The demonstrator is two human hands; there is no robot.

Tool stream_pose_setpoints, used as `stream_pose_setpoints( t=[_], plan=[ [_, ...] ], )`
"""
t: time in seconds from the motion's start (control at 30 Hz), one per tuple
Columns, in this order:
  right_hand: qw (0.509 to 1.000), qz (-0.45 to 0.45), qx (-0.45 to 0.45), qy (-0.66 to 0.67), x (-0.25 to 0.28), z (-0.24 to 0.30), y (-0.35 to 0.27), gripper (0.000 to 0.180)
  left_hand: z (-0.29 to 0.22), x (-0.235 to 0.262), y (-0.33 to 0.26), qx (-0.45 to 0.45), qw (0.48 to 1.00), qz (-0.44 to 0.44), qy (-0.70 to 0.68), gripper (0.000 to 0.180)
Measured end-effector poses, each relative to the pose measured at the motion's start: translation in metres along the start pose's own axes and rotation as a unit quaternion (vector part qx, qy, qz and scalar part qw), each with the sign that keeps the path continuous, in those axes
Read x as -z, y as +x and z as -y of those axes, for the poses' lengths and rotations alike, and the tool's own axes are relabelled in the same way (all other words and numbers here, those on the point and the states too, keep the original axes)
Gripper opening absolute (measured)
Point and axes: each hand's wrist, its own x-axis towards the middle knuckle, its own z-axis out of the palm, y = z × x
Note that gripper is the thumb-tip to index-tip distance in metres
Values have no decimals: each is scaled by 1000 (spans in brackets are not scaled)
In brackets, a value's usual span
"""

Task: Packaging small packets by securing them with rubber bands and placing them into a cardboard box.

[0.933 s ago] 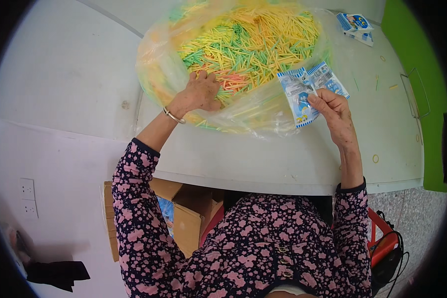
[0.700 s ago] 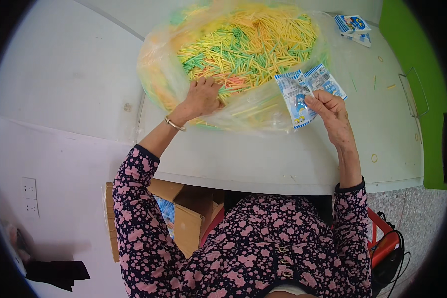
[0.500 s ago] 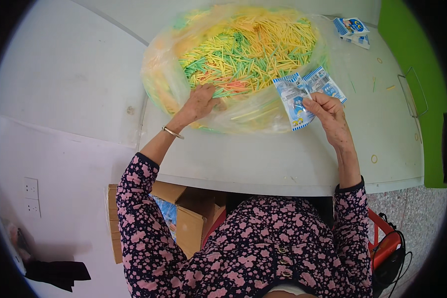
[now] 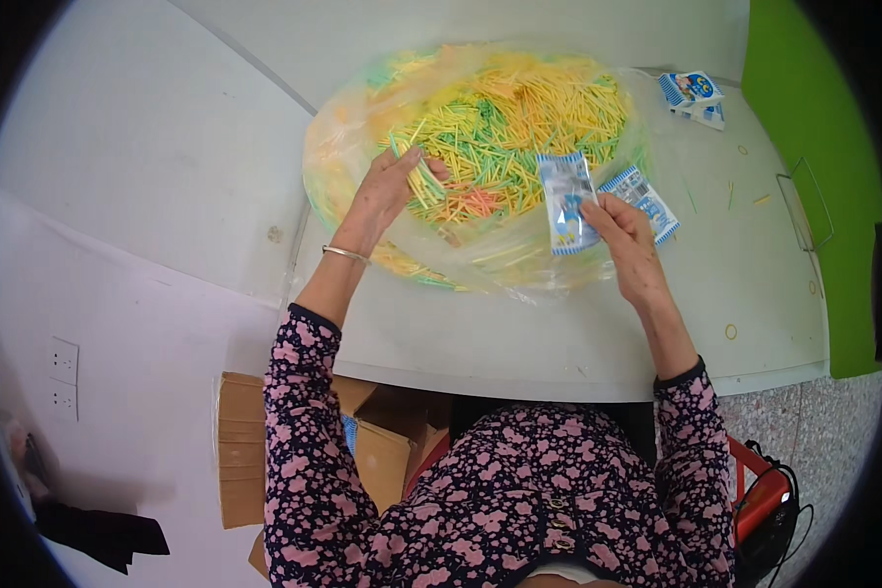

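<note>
The bare left grip (image 4: 392,186) is holding a curled pose; the bare right grip (image 4: 625,240) is pinching, thumb (image 4: 601,220) uppermost.

Sticks (image 4: 534,103) in yellow, green, orange and coral pink contrast with a pale grey table (image 4: 461,343); blue-and-white packets (image 4: 563,191) show striped ends, a navy top (image 4: 549,480) bears pink blossoms, and a side panel (image 4: 804,88) is bright green.
</note>
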Motion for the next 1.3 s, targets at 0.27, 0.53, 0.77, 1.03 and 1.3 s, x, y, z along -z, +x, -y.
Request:
stream_pose_setpoints(
  t=[0.27,0.53,0.77,1.03,1.3],
  plan=[
    [889,-129,-46,437,-84,-38,74,25,0,-76,13,48,908,-50,-412,17],
    [805,-191,-57,559,-99,-47,91,29,30,-113,10,-34,873,-35,-486,15],
    [826,-175,-50,533,-102,-45,91,27,28,-123,9,-93,901,-102,-412,14],
    [934,-134,52,326,-59,-19,77,21,10,-95,8,-58,919,-92,-379,14],
    [992,-44,-38,112,-27,4,38,15,23,-78,17,-138,972,-78,-174,23]
  ],
)
